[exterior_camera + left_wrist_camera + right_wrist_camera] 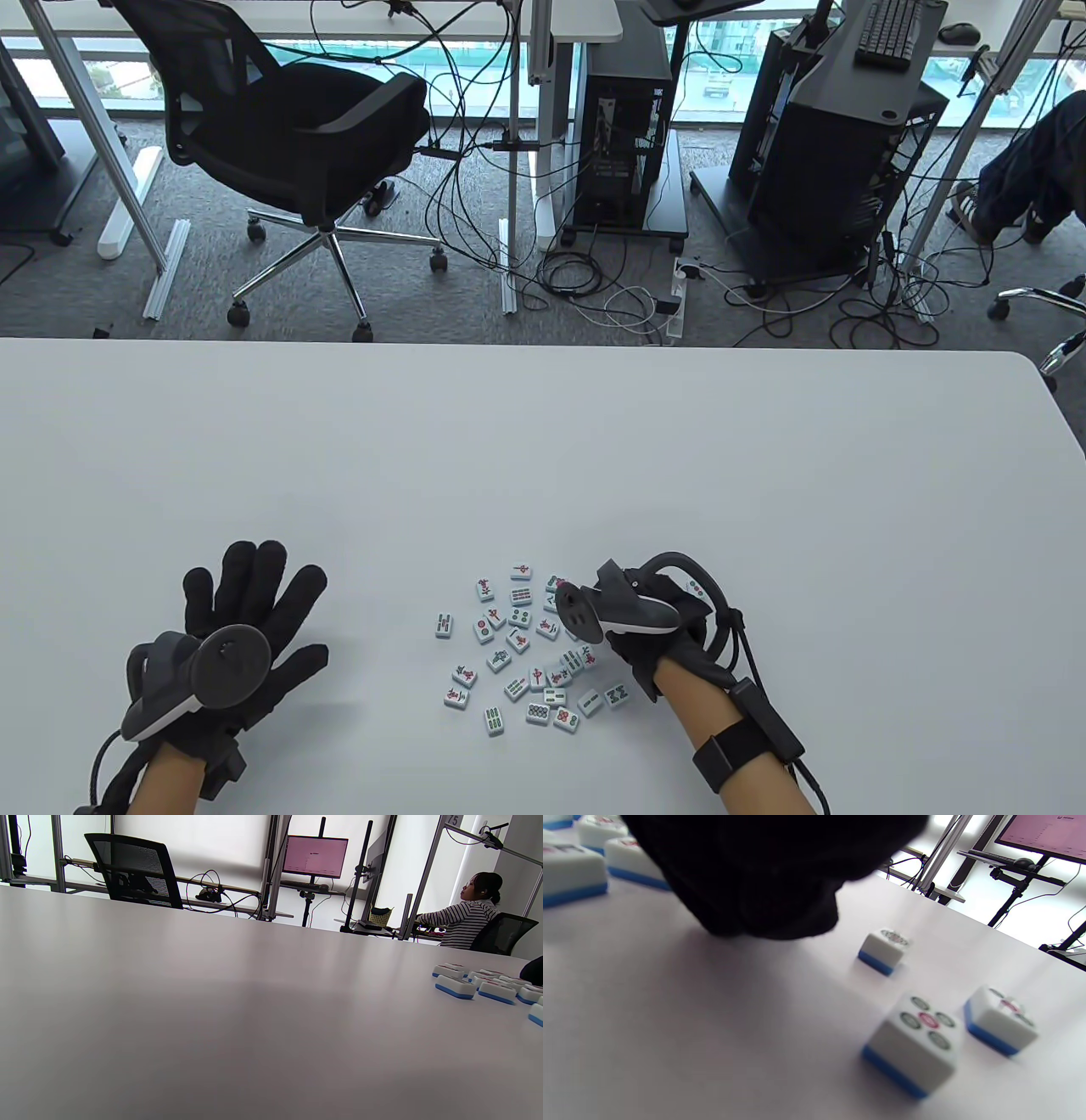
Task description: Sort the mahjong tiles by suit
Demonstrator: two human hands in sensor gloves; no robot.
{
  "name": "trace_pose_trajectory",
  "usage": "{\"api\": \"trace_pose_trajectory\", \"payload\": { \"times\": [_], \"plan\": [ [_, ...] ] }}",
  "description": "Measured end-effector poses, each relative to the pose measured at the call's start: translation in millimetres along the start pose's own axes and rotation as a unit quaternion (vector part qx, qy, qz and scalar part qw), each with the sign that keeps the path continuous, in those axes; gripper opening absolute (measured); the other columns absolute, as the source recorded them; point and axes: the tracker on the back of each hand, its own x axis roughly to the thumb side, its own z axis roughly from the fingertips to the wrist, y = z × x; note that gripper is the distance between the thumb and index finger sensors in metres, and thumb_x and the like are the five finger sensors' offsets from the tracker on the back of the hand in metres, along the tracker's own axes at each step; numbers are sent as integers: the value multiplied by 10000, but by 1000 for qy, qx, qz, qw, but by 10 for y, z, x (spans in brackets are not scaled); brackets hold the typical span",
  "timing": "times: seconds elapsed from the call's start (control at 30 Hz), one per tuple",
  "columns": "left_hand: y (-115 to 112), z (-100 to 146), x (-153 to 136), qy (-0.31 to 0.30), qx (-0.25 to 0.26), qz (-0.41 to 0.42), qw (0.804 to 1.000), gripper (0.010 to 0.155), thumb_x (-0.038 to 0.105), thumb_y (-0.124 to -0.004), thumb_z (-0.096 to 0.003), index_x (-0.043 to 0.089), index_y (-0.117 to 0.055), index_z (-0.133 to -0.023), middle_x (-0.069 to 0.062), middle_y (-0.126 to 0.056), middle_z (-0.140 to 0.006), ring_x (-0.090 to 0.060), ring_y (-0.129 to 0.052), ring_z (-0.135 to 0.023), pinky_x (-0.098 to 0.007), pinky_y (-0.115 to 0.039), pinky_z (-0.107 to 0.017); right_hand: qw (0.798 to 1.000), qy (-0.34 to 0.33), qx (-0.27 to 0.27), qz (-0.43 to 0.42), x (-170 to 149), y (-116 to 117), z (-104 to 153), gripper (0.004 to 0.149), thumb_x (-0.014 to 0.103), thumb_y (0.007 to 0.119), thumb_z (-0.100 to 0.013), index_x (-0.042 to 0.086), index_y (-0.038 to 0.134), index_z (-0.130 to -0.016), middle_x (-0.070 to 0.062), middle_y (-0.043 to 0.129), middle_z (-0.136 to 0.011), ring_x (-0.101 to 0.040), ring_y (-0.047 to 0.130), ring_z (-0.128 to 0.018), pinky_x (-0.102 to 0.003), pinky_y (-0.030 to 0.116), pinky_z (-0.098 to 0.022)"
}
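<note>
Several white, blue-backed mahjong tiles (522,645) lie face up in a loose cluster on the white table (543,458). My left hand (254,590) lies flat on the table to the left of the cluster, fingers spread and holding nothing. My right hand (607,586) hovers over the cluster's right edge, its fingers hidden under the tracker. In the right wrist view the gloved fingers (755,878) form a dark bunched mass touching the table, beside a five-dot tile (916,1039) and two other tiles (1001,1022). No tile shows in that hand's grip. The left wrist view shows tiles (454,986) at its right edge.
The table stretches bare beyond and to both sides of the cluster. Behind its far edge stand an office chair (297,144), computer towers (628,127) and floor cables. A seated person (471,916) works at a distant desk.
</note>
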Motion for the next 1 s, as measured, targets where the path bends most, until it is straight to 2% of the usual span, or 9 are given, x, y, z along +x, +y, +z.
{"api": "trace_pose_trajectory", "payload": {
  "times": [0.1, 0.2, 0.33, 0.5, 0.57, 0.8, 1.0],
  "plan": [
    [-2, -4, -2, -1, 0, 1, 1000, 797, 764, -539, -421, 494, -227, -1103, 181, 99, -1141, -143, 166, -1093, -517, 82, -741, 999, -2, -53, 2, -51, -62, 131, 558, 334, 872, -434, 33, 761, -891, -27, 959, -425, -101, 873, -105, -219, 777, -53],
    [5, 2, -8, 3, 2, 1, 1000, 793, 763, -537, -423, 498, -221, -1100, 182, 101, -1139, -142, 167, -1092, -516, 82, -741, 994, 14, -97, -37, -203, -191, 376, 571, 339, 871, -432, 23, 754, -893, -20, 960, -427, -103, 876, -106, -221, 779, -54],
    [-2, 3, -2, 2, 2, 0, 1000, 795, 763, -537, -421, 499, -215, -1098, 181, 103, -1138, -143, 170, -1090, -516, 82, -741, 990, 40, -121, -64, -397, -261, 717, 577, 340, 870, -434, 17, 753, -898, -28, 961, -433, -108, 879, -112, -225, 782, -60],
    [-35, -6, 13, 1, -6, -10, 1000, 790, 761, -537, -422, 503, -215, -1095, 184, 103, -1137, -141, 168, -1090, -514, 81, -742, 991, 69, -93, -75, -531, -105, 1064, 578, 342, 870, -438, 17, 756, -902, -30, 963, -446, -113, 885, -124, -228, 787, -70],
    [-42, -8, 13, 2, -8, -12, 1000, 790, 760, -538, -422, 500, -215, -1096, 181, 104, -1137, -142, 168, -1089, -514, 80, -742, 992, 77, -64, -83, -560, 23, 1158, 577, 338, 869, -442, 15, 754, -906, -35, 962, -453, -118, 887, -130, -231, 789, -74],
    [-54, -8, 40, 2, -14, -19, 1000, 793, 760, -539, -420, 500, -213, -1094, 181, 105, -1135, -143, 169, -1088, -512, 78, -743, 993, 72, -15, -89, -540, 331, 1172, 577, 337, 865, -446, 23, 747, -914, -33, 961, -467, -120, 892, -141, -232, 793, -83],
    [-61, -8, 50, 0, -14, -25, 1000, 792, 758, -539, -420, 499, -213, -1094, 181, 104, -1134, -145, 168, -1086, -511, 74, -745, 994, 62, -11, -88, -488, 410, 1116, 577, 342, 861, -447, 33, 743, -920, -31, 961, -471, -120, 893, -146, -233, 795, -87]
  ]
}}
